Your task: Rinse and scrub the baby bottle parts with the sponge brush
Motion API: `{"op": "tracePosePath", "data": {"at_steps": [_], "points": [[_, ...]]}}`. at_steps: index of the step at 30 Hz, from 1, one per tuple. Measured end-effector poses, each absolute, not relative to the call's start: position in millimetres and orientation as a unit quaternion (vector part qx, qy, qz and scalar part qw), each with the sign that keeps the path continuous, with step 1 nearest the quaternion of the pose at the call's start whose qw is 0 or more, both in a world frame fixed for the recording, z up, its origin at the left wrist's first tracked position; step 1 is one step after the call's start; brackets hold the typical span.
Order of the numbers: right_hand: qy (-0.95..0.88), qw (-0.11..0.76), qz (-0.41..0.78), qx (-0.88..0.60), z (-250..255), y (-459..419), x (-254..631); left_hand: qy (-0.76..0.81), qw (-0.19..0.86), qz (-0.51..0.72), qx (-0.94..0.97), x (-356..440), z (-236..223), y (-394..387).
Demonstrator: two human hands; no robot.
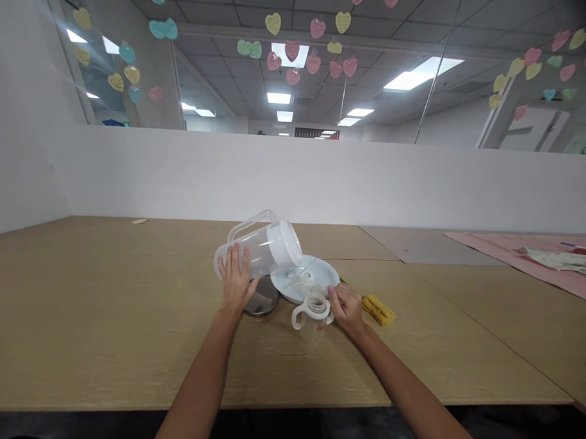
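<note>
Head view. My left hand (234, 276) lies flat and spread against the base end of the clear pitcher (258, 247), which is tipped well over with its white lid pointing away to the right, above the pale blue plate (329, 272). The pitcher's handle faces up and away from my palm. Directly under the left hand, touching the desk (102, 315), sits a small dark metal bowl (261, 301); I cannot tell whether the pitcher rests on it.

My right hand (346, 306) is closed in a pinch, thumb and forefinger together at the right handle of the two-handled sippy cup (313, 313), which stands upright on the desk just left of that hand and against the near edge of the plate. Some small clear parts lie on the plate beyond the cup; they are too small to identify. A yellow sponge (378, 309) lies just right of the right hand.

To handle this well, I judge that the tilted pitcher needs steady palm pressure so it does not roll, and the cup needs a firm pinch low on its handle to keep it upright.

Farther right, well apart from both hands, a pink cloth (522, 256) covers part of the desk.
</note>
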State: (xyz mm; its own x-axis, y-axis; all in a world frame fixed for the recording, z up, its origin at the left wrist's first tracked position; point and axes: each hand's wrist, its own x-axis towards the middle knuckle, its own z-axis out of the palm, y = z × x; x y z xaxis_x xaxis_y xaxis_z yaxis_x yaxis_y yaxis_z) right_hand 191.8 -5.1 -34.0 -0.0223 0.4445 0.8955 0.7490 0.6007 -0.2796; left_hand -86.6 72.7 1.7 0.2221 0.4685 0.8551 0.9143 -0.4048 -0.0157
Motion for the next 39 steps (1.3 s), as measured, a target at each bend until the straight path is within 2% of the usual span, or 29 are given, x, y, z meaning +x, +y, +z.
{"op": "tracePosePath", "data": {"at_steps": [22,32,39], "points": [[-0.701,0.548,-0.143,-0.433,-34.0,-5.0,191.8,-0.477,0.271,-0.414,-0.727,-85.3,1.1,71.1],[-0.701,0.545,-0.149,-0.435,-37.4,-2.4,194.3,-0.499,0.241,-0.462,-0.693,-83.7,1.1,68.2],[-0.705,0.543,-0.158,-0.428,-37.1,-1.7,194.1,-0.574,0.166,-0.568,-0.566,-90.0,3.0,71.4]]}}
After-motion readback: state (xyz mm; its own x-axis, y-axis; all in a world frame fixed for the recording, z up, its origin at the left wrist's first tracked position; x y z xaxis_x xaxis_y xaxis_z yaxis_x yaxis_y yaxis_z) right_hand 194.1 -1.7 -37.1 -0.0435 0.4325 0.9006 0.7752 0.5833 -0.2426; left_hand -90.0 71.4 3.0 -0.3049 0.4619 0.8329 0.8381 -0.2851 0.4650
